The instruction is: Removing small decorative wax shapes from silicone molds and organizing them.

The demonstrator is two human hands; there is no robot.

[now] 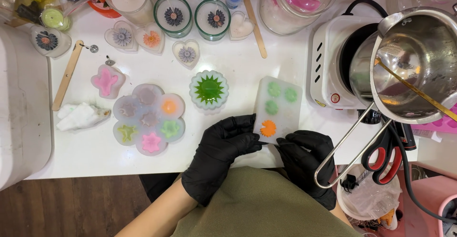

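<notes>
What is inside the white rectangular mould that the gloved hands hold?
The white rectangular silicone mould holds three green flower shapes and one orange flower shape. Its lower edge is covered by the left hand and right hand.

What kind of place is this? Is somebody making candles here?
Probably a home craft table for making candles or wax shapes. Gloved hands, left hand and right hand, hold a rectangular silicone mould. A metal pouring pot sits on a small hotplate, beside flower-topped glass jars.

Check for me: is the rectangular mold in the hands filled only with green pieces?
No, the rectangular mold held by the left hand and right hand shows three green pieces and one orange piece.
</notes>
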